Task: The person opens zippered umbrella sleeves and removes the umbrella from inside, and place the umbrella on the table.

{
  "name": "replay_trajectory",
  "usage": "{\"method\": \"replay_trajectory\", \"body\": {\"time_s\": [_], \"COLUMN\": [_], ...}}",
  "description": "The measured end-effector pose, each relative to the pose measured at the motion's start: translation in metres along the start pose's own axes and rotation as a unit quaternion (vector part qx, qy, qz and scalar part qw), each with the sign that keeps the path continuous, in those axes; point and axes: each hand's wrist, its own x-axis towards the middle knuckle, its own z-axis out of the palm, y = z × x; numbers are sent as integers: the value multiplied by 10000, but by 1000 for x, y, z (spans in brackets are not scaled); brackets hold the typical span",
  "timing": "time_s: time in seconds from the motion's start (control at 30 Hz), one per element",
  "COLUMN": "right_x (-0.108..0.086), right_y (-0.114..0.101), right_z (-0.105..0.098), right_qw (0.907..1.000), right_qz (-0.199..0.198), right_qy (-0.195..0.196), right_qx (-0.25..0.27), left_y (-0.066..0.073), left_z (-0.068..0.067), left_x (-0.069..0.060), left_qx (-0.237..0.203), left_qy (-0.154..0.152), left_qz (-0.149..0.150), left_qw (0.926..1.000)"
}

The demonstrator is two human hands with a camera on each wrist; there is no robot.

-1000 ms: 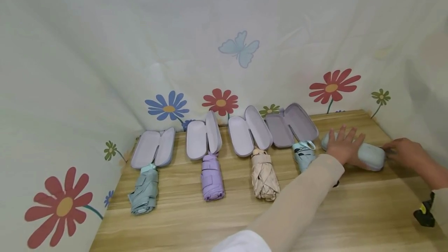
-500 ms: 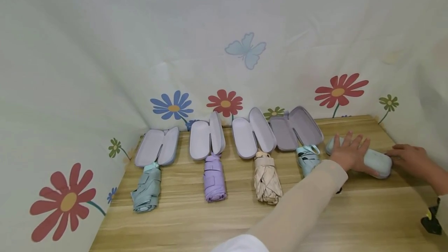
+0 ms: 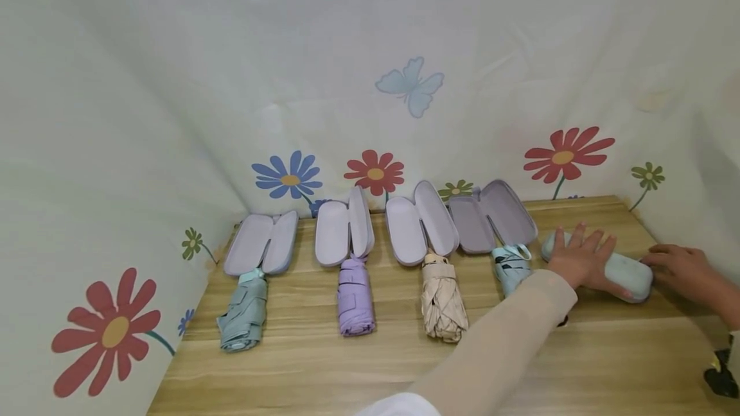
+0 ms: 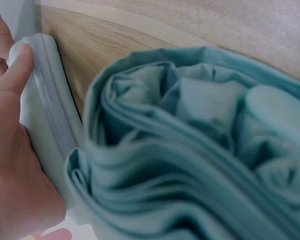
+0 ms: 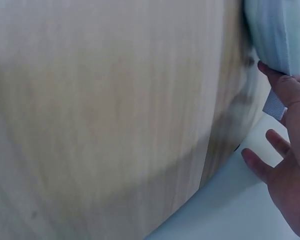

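Observation:
A pale green zippered hard case (image 3: 629, 276) lies closed at the right of the table. My left hand (image 3: 581, 260) rests across it with fingers spread and straight; in the left wrist view its thumb lies along the grey zipper (image 4: 52, 92). At the case's right end, my right hand (image 3: 690, 273) pinches with thumb and forefinger. The right wrist view shows a grey fabric tab (image 5: 274, 106) there, while the other fingers stand apart. Left of this case lies a folded light blue umbrella (image 3: 510, 268), partly behind my sleeve; its rolled fabric fills the left wrist view.
Several open lilac-lined cases (image 3: 405, 230) stand along the back wall. Before them lie a grey-green umbrella (image 3: 244, 313), a purple umbrella (image 3: 355, 297) and a beige umbrella (image 3: 444, 300). A black and yellow object (image 3: 721, 374) shows at the right edge. Floral cloth walls bound the table.
The view has shifted slightly, so everything sits a little lower and further right. Both hands keep their places on the pale green case, which stays closed.

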Motion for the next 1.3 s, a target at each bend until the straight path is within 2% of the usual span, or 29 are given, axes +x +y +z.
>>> {"method": "replay_trajectory", "body": {"time_s": [0.2,0.3,0.47,0.57,0.77,0.9,1.03,1.13,1.2,1.3], "right_x": [-10,-16,-22,-25,-29,-32,-35,-37,-38,-40], "right_y": [-9,-13,-18,-18,-18,-21,-26,-30,-34,-42], "right_z": [0,-4,-11,-13,-12,-12,-14,-15,-15,-15], "right_qw": [9990,9980,9936,9920,9906,9903,9915,9926,9931,9938], "right_qz": [30,318,809,890,923,936,911,913,946,975], "right_qy": [126,59,-334,-426,-410,-337,-207,-156,-159,-173], "right_qx": [-433,-542,-717,-793,-927,-967,-905,-779,-678,-509], "left_y": [5,5,3,4,8,9,10,14,17,22], "left_z": [2,-1,-7,-6,4,7,4,1,0,2], "left_x": [3,-4,-14,-9,11,12,0,-10,-14,-13], "left_qx": [40,-34,-173,-174,-216,-208,-240,-231,-235,-181], "left_qy": [-104,-98,-56,-80,-236,-160,271,571,679,728], "left_qz": [-118,-105,-231,-299,-173,-144,-402,-746,-955,-1260], "left_qw": [9999,9999,9996,9994,9993,9996,9985,9953,9928,9892]}}
